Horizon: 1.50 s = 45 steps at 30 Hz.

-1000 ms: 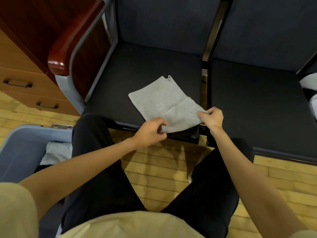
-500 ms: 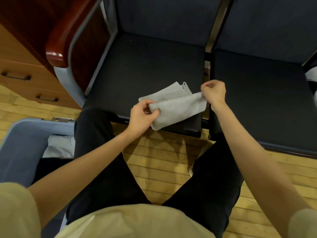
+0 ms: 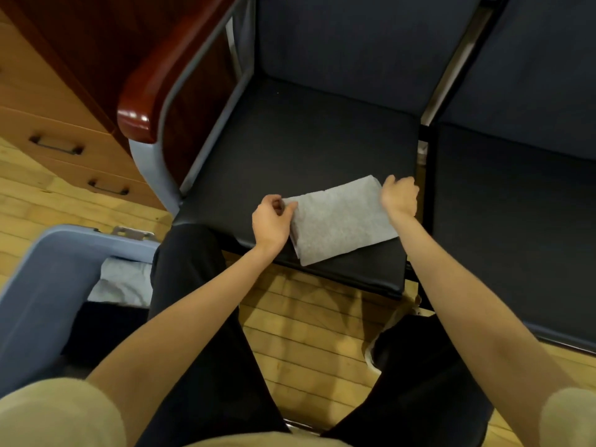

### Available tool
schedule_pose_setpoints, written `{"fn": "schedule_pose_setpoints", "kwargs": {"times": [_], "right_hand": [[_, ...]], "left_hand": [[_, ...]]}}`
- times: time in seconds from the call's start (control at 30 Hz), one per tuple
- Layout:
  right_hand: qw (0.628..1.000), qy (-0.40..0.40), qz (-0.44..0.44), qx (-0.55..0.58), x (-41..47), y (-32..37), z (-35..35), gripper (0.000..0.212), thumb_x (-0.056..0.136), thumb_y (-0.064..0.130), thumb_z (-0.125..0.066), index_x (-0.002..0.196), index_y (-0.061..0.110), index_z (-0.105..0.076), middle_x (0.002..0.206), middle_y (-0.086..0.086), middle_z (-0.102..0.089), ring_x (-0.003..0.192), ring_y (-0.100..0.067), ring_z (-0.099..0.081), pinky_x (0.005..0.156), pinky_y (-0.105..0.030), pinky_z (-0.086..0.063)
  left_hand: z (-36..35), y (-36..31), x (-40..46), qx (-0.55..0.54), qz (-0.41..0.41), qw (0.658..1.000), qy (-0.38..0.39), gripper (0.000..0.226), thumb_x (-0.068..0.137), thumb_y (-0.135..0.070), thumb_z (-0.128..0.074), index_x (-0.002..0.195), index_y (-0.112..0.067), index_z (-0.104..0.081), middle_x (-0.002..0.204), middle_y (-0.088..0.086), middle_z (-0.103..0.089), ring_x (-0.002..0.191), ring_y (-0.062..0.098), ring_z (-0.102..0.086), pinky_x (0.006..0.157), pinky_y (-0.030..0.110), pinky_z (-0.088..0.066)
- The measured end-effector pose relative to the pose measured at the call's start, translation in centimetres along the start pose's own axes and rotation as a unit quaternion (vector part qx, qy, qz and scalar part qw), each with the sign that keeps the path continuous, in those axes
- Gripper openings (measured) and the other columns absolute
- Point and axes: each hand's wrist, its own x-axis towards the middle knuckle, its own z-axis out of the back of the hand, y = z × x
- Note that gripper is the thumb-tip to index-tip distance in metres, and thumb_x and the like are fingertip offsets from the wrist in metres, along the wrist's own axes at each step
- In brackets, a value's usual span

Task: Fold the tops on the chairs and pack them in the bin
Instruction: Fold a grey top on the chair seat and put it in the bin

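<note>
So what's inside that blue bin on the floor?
In the blue bin lies a pale folded cloth over something dark. The person's left leg covers the rest, so I can't say what else is inside.

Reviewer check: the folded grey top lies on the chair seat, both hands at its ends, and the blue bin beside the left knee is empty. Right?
Not quite. In the head view the blue bin already holds a pale folded garment. The rest stands: grey top on the chair seat, left hand and right hand at its ends.

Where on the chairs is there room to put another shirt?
Bare seat lies behind the folded grey top, up to the backrest. The next seat to the right shows bare too. The front edge is crowded: both hands, left and right, are on the top.
</note>
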Motion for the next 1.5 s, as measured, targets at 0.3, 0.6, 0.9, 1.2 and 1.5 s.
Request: {"fn": "schedule_pose_setpoints", "kwargs": {"times": [0.3, 0.6, 0.9, 1.2, 1.5], "right_hand": [[0.986, 0.013, 0.120, -0.116, -1.8, -3.3, -0.8, 0.068, 0.089, 0.056, -0.055, 0.119, -0.005, -0.052, 0.125, -0.023, -0.046, 0.117, -0.037, -0.044, 0.097, -0.042, -0.038], [0.977, 0.027, 0.164, -0.133, -5.3, -4.2, 0.6, 0.053, 0.094, 0.048, -0.053, 0.114, -0.001, -0.048, 0.109, -0.017, -0.058, 0.098, -0.032, -0.058, 0.077, -0.041, -0.048], [0.967, 0.022, 0.251, 0.044, -13.2, 1.8, 3.0, 0.040, 0.097, 0.039, -0.053, 0.116, 0.006, -0.042, 0.095, 0.000, -0.056, 0.081, -0.016, -0.059, 0.068, -0.031, -0.047], [0.920, 0.175, 0.318, 0.148, -27.1, 12.0, -2.5, 0.042, 0.098, 0.028, -0.053, 0.133, 0.007, -0.042, 0.118, 0.000, -0.052, 0.105, -0.011, -0.051, 0.091, -0.030, -0.044], [0.881, 0.335, 0.323, 0.085, -39.2, 13.4, -14.6, 0.027, 0.099, 0.016, -0.050, 0.121, 0.003, -0.041, 0.108, -0.002, -0.049, 0.099, -0.014, -0.050, 0.083, -0.026, -0.041]], "left_hand": [[-1.9, 0.4, -3.9, 0.210, 0.064, 0.972, -0.081, 0.052, 0.092, -0.053, -0.049, 0.115, -0.006, -0.055, 0.122, 0.014, -0.046, 0.114, 0.031, -0.044, 0.099, 0.042, -0.035], [-2.6, -1.4, -3.6, 0.146, 0.008, 0.989, -0.004, 0.028, 0.102, -0.034, -0.041, 0.112, -0.009, -0.047, 0.103, 0.008, -0.060, 0.096, 0.026, -0.061, 0.091, 0.041, -0.047], [7.5, -3.7, -2.6, 0.020, -0.157, 0.987, -0.032, 0.014, 0.102, -0.030, -0.043, 0.105, -0.017, -0.039, 0.075, -0.006, -0.050, 0.059, 0.006, -0.048, 0.052, 0.018, -0.036], [27.2, 1.1, -2.6, -0.027, -0.142, 0.978, -0.148, 0.014, 0.096, -0.024, -0.054, 0.093, -0.013, -0.046, 0.079, -0.011, -0.047, 0.070, 0.003, -0.045, 0.063, 0.021, -0.038], [41.0, 14.6, -5.6, -0.036, -0.020, 0.978, -0.205, 0.015, 0.094, -0.014, -0.059, 0.086, -0.021, -0.049, 0.082, -0.012, -0.048, 0.079, 0.007, -0.048, 0.069, 0.016, -0.039]]}}
